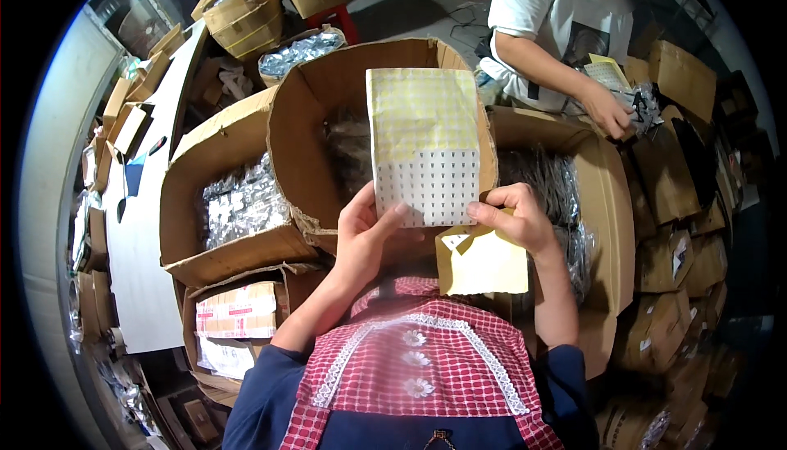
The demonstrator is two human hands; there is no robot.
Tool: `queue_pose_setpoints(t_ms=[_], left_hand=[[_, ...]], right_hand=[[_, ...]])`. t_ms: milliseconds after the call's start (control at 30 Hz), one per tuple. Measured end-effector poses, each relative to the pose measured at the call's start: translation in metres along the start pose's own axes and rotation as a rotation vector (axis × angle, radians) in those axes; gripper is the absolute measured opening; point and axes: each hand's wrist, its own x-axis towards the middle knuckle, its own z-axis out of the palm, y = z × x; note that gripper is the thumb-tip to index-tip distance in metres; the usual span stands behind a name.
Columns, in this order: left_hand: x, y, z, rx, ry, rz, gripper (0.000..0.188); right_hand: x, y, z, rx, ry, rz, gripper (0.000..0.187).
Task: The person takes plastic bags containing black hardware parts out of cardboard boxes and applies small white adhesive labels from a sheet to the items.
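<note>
Both hands hold up a sticker sheet point(426, 184) above the boxes. Its lower part is white with rows of small dark marks; the upper part shows bare yellowish backing. My left hand point(366, 225) pinches the lower left edge, thumb on the front. At the lower right corner, my right hand point(521, 219) grips the sheet between thumb and fingers. A yellow piece of paper point(485, 266) hangs just below my right hand, in front of my red checked apron point(418, 372); whether those fingers hold it too, I cannot tell.
Open cartons stand around me: a left one point(225, 265) with small shiny packets, a middle one point(299, 122), and a right one point(611, 229) with clear-bagged dark items. A long white table point(143, 261) runs along the left. Across the boxes, a person point(557, 48) handles packets at the right.
</note>
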Motion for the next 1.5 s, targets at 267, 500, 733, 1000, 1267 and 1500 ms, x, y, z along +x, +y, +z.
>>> queue_pose_setpoints(t_ms=[267, 500, 733, 1000, 1267, 1500], left_hand=[[0.0, -0.002, 0.0, 0.01, -0.025, -0.028, 0.04], [-0.004, -0.001, 0.002, 0.028, -0.064, -0.042, 0.04], [-0.005, 0.001, 0.004, 0.058, -0.095, -0.073, 0.04], [-0.007, 0.002, 0.007, 0.079, -0.109, -0.12, 0.037], [-0.008, 0.002, 0.009, 0.083, -0.139, -0.157, 0.034], [-0.009, 0.0, 0.007, 0.082, -0.159, -0.163, 0.037]], right_hand=[[-0.002, 0.001, -0.001, 0.018, -0.003, -0.019, 0.035], [-0.002, 0.004, -0.004, -0.028, -0.003, -0.012, 0.034], [-0.004, 0.005, -0.008, 0.064, -0.012, -0.031, 0.032], [-0.007, 0.002, -0.014, 0.103, -0.029, -0.026, 0.03], [-0.012, 0.001, -0.017, 0.189, -0.035, -0.03, 0.027], [-0.012, 0.009, -0.016, 0.171, 0.031, -0.045, 0.028]])
